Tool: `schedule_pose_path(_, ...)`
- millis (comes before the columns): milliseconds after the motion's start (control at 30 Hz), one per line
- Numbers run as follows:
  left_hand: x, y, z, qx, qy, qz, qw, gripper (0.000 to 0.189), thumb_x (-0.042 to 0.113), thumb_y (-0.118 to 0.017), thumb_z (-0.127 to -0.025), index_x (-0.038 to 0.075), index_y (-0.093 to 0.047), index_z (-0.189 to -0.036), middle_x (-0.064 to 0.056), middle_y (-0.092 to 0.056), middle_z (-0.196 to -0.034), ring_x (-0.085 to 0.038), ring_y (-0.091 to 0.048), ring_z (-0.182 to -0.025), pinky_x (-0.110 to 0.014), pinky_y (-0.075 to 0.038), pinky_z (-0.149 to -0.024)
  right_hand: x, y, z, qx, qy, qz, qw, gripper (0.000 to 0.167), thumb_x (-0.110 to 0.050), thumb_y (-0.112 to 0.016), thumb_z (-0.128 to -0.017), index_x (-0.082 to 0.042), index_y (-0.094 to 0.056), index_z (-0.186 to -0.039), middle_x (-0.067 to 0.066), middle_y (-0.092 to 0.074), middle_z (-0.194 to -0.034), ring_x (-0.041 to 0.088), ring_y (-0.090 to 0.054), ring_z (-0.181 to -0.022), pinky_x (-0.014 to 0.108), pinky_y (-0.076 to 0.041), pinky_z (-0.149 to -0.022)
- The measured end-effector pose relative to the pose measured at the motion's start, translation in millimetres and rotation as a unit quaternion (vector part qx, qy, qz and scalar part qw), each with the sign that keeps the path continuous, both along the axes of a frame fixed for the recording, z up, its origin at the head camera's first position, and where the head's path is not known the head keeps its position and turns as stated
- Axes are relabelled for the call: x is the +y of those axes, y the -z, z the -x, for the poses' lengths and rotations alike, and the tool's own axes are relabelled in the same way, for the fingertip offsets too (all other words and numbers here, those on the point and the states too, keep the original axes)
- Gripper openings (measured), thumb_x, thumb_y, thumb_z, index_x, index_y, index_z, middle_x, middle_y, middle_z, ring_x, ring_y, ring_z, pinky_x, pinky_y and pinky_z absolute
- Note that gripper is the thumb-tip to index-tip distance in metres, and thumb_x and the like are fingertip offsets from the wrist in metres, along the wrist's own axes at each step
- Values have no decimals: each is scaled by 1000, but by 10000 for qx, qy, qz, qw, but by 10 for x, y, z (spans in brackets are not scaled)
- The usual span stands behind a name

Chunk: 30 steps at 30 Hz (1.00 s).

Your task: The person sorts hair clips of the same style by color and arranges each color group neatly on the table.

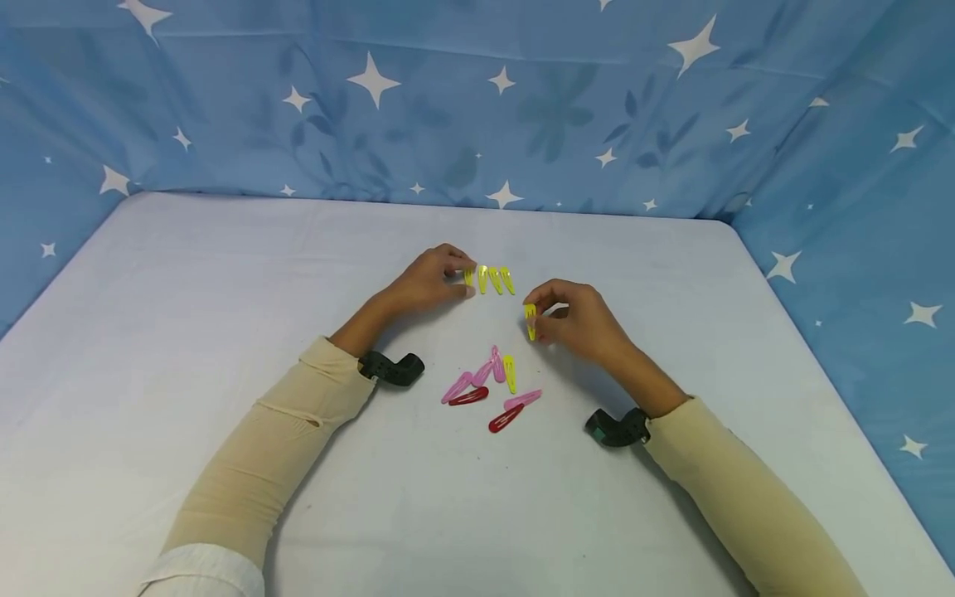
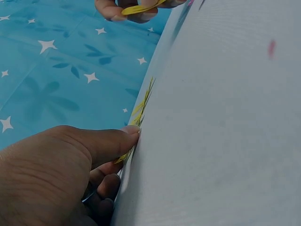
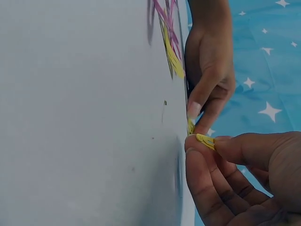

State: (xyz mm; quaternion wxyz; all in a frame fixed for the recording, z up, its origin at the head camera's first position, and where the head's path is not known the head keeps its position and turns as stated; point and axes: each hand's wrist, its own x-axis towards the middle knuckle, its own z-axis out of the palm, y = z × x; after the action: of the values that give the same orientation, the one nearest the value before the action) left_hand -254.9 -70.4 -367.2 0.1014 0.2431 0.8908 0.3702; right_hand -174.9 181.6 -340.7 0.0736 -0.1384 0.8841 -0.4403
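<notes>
My left hand (image 1: 433, 279) is at the left end of a short row of yellow snap hair clips (image 1: 496, 280), pinching the leftmost yellow hair clip (image 1: 468, 277) between thumb and finger at the tabletop. The left wrist view shows the thumb (image 2: 117, 143) covering part of it. To the right of the row, my right hand (image 1: 585, 319) holds another yellow hair clip (image 1: 530, 322) upright between thumb and fingertips. In the right wrist view this held clip (image 3: 206, 141) appears raised off the cloth.
Nearer the body lies a loose group: several pink clips (image 1: 458, 386), a dark red clip (image 1: 468, 396), a second red clip (image 1: 506, 418) and one yellow clip (image 1: 510, 373). A white cloth covers the table (image 1: 298, 531). Behind hangs a blue star-patterned curtain (image 1: 448, 149).
</notes>
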Motion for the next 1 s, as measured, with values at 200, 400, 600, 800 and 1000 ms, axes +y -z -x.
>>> schedule_pose_path(200,7,-1,0,-40,-9,-5,10000,50,19,-66,-94,3,-55,-140,-17,-49,-139,-32,-52,-124,-45,-43,-105,-4,22,139,67,90,-144,9998,23,-3,-68,-90,-2,-68,-112,15,-65,-99,24,-69,-78,26,-55,-65)
schedule_pose_path(400,11,1,8,-82,-31,42,10000,51,19,-67,-94,4,-55,-141,-16,-49,-140,-32,-52,-124,-44,-43,-105,-3,33,266,141,360,-324,9987,23,-5,-69,-90,-5,-70,-112,12,-67,-100,23,-67,-83,25,-50,-63)
schedule_pose_path(600,25,31,41,-40,59,16,10000,50,19,-67,-94,4,-55,-140,-16,-49,-140,-30,-53,-123,-43,-44,-104,3,31,403,60,561,-336,9978,22,-6,-68,-91,-4,-69,-113,13,-66,-103,24,-69,-87,24,-52,-65)
schedule_pose_path(800,20,22,34,-16,-37,59,10000,50,21,-67,-94,5,-56,-140,-15,-50,-140,-30,-53,-123,-43,-44,-104,-44,23,562,89,721,-222,9971,20,-7,-68,-92,-4,-70,-112,14,-68,-100,20,-66,-80,24,-51,-65)
schedule_pose_path(1000,2,7,21,-53,-72,69,9999,50,21,-67,-94,5,-55,-140,-14,-50,-140,-30,-52,-122,-43,-43,-103,-91,39,683,-99,787,-209,9966,22,-5,-67,-92,-3,-70,-114,14,-66,-98,17,-63,-75,22,-52,-65)
